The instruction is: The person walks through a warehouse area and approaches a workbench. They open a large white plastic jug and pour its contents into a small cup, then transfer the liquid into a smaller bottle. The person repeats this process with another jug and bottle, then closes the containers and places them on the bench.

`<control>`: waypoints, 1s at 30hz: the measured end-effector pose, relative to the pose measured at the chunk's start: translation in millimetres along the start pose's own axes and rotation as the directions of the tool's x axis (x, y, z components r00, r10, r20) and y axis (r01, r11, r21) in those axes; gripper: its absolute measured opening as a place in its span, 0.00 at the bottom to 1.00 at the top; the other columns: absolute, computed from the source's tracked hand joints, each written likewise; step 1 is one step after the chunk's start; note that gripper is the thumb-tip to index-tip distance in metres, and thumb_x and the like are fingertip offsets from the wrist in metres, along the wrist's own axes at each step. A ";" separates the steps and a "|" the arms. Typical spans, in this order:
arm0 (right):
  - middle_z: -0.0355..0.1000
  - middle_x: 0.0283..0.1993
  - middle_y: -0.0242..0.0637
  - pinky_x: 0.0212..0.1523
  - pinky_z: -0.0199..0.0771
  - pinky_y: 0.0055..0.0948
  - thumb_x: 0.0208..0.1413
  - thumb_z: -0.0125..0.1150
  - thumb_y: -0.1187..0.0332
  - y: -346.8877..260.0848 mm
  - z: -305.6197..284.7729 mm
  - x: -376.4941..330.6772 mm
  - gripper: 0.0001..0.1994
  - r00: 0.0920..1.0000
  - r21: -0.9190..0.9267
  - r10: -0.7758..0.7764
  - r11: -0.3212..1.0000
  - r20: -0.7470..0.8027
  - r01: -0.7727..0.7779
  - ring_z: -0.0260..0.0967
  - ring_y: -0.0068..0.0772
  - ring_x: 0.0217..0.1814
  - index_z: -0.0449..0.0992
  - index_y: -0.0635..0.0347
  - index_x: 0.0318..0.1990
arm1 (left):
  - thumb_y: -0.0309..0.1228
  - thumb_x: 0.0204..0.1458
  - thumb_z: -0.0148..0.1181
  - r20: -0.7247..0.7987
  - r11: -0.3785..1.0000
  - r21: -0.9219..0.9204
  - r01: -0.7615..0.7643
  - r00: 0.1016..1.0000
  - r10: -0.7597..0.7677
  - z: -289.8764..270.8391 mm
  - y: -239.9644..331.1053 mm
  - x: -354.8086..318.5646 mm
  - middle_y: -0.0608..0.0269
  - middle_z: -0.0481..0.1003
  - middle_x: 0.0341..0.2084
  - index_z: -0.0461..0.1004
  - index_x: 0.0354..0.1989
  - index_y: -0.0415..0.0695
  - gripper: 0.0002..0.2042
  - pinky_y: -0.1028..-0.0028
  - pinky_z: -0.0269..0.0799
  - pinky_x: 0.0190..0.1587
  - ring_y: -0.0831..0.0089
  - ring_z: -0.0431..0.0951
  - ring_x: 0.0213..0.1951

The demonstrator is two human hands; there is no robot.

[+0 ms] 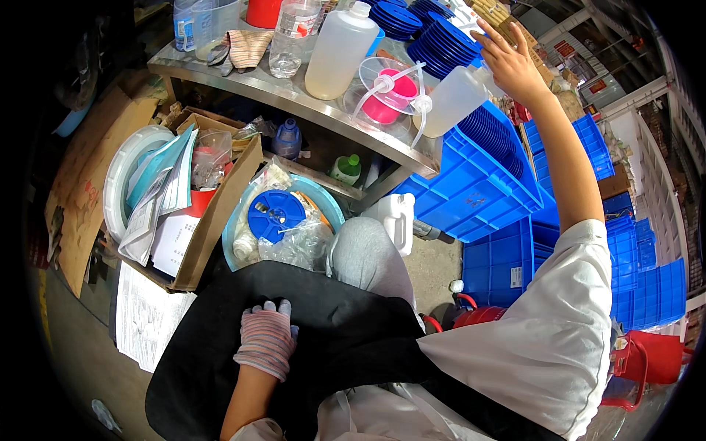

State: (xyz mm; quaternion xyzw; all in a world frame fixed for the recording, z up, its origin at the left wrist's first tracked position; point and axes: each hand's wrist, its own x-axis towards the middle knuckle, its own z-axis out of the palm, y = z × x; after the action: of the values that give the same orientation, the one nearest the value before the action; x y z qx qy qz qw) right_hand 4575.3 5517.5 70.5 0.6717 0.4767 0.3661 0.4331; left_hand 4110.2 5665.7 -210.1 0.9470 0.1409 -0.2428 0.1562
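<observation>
My left hand [268, 334], in a striped knit glove, rests on the black apron [213, 345] over my lap, its fingers lying on the cloth with nothing visible in them. Bare and raised at the upper right, my right hand [512, 67] has its fingers stretched apart and holds nothing. Close to it are a stack of dark blue discs [443, 50] and a translucent squeeze bottle [456, 99] tipped over on the metal bench. Beside that bottle, a pink cup [382, 110] stands behind a clear round lid and bent white tubes.
The steel bench [294, 88] carries a large cloudy bottle [340, 55], a water bottle [293, 37] and a striped glove [246, 50]. Below are a carton of papers [213, 228], a blue basin [340, 213] and a white jerrycan [393, 220]. Blue crates [478, 191] stand right.
</observation>
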 end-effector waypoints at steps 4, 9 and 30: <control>0.52 0.71 0.25 0.75 0.26 0.50 0.47 0.57 0.75 0.6 7.3 -5.8 0.16 1.000 0.020 -0.013 1.000 -0.016 0.013 0.32 0.21 0.77 0.75 0.56 0.46 | 0.44 0.48 0.59 -0.001 1.000 0.001 -0.013 1.000 0.013 1.8 0.2 4.7 0.52 0.72 0.47 0.67 0.56 0.48 0.26 0.58 0.65 0.53 0.56 0.72 0.49; 0.52 0.71 0.25 0.74 0.25 0.50 0.49 0.55 0.75 0.9 5.6 -4.0 0.15 1.000 0.004 -0.006 1.000 -0.014 0.006 0.33 0.21 0.77 0.75 0.56 0.46 | 0.44 0.49 0.59 0.010 1.000 -0.002 -0.005 1.000 0.005 -4.6 1.4 2.1 0.52 0.71 0.48 0.67 0.56 0.48 0.26 0.58 0.65 0.54 0.56 0.72 0.49; 0.52 0.71 0.25 0.74 0.25 0.51 0.47 0.59 0.74 1.5 6.9 -1.9 0.17 1.000 -0.013 -0.018 1.000 0.015 0.018 0.32 0.22 0.77 0.75 0.55 0.48 | 0.44 0.49 0.58 0.026 1.000 0.000 -0.010 1.000 0.010 -7.0 2.3 4.7 0.51 0.72 0.48 0.67 0.56 0.47 0.26 0.57 0.65 0.54 0.55 0.72 0.50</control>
State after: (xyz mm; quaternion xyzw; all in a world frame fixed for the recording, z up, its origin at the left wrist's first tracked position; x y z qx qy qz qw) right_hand 4581.5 5513.8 69.3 0.6674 0.4770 0.3602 0.4442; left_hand 4117.8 5667.1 -206.2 0.9444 0.1340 -0.2545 0.1592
